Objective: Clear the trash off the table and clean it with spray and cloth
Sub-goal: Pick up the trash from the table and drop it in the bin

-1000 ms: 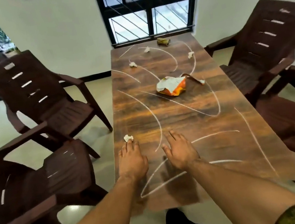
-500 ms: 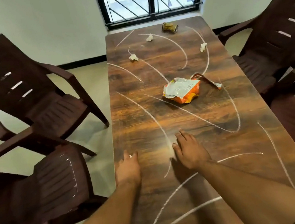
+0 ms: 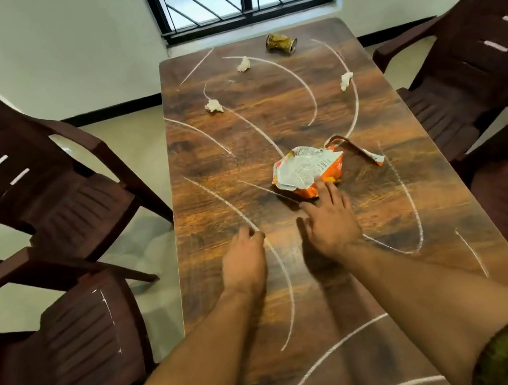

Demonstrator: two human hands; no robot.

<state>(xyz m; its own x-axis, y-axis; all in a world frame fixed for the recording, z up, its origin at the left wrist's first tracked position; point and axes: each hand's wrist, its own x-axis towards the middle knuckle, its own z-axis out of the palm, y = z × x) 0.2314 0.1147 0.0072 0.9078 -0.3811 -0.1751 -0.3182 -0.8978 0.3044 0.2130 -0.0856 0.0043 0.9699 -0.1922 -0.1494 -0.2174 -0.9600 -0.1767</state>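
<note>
Head view: a person leans over a wooden table (image 3: 431, 196), both bare hands low over it.
Right hand (image 3: 332, 224): flat and spread, holding nothing; its fingertips (image 3: 321, 185) lie on the near edge of the snack wrapper (image 3: 305, 167).
Left hand (image 3: 245, 261): just left of the right hand, fingers curled under; what, if anything, sits inside the curl is hidden, so I cannot tell.
Snack wrapper: directly ahead of the right hand, crumpled, silver side up, orange beneath.
Handling: probably near weightless, crackly, slick film (a flat push would likely skate it away); best pinched at a raised crease or scrunched whole into the palm.
Torn strip (image 3: 359, 149): ahead and right of the right hand, just beside the wrapper; limp, one pinch should do.
Paper wads (image 3: 214, 105): three, well beyond both hands; soft, light, any grip serves.
Small brown cup (image 3: 281, 42): farthest from the hands, on its side; may roll.
Chalk lines (image 3: 280, 275): curve under and around both hands; work for spray and cloth, neither in view.
</note>
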